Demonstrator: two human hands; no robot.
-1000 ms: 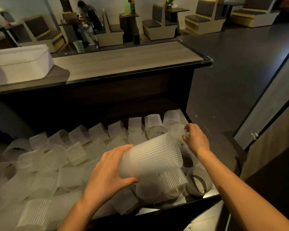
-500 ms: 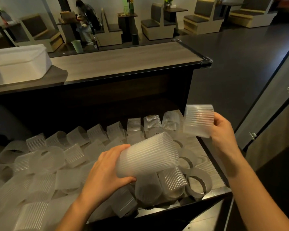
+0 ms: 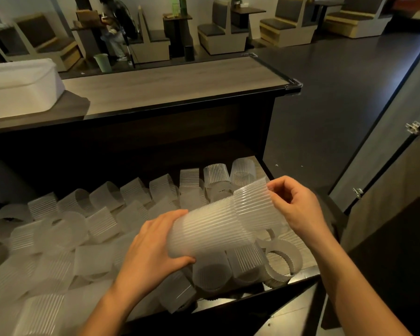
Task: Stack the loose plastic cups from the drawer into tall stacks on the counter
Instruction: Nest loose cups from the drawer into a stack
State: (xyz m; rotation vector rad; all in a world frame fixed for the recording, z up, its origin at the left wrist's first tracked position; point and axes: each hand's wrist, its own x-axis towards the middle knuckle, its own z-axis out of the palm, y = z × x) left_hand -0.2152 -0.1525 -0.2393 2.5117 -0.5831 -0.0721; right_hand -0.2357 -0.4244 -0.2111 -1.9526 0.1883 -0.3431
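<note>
Setting: dim café interior; long wooden bench (image 3: 175,83) across mid-frame, open drawer (image 3: 298,274) pulled out beneath it.
Left hand (image 3: 150,248): wrapped round the near end of the held stack (image 3: 204,231), thumb underneath; stack lying almost level above the drawer.
Right hand (image 3: 298,209): fingers curled, pinching the rim of a single ribbed cup (image 3: 255,204); cup overlapping the far end of the stack, tipped slightly upward.
Step in hand (judged): nesting one more cup onto the stack, held over the drawer and not yet set on the bench.
Doing it well: cup and stack lined up end to end before any push; pressure along the stack's length, never across it; rim grip light enough to spare the thin wall; left hand braced as the stop; seated snug, not jammed.
Loose cups (image 3: 95,229): many, frosted and ribbed, jumbled on their sides across the drawer; most of the task apparently left to do.
Bench top: no finished stack in view; white tub (image 3: 20,86) at its left end.
Far background: booth seats (image 3: 228,37) and small tables; a seated person partly visible.
</note>
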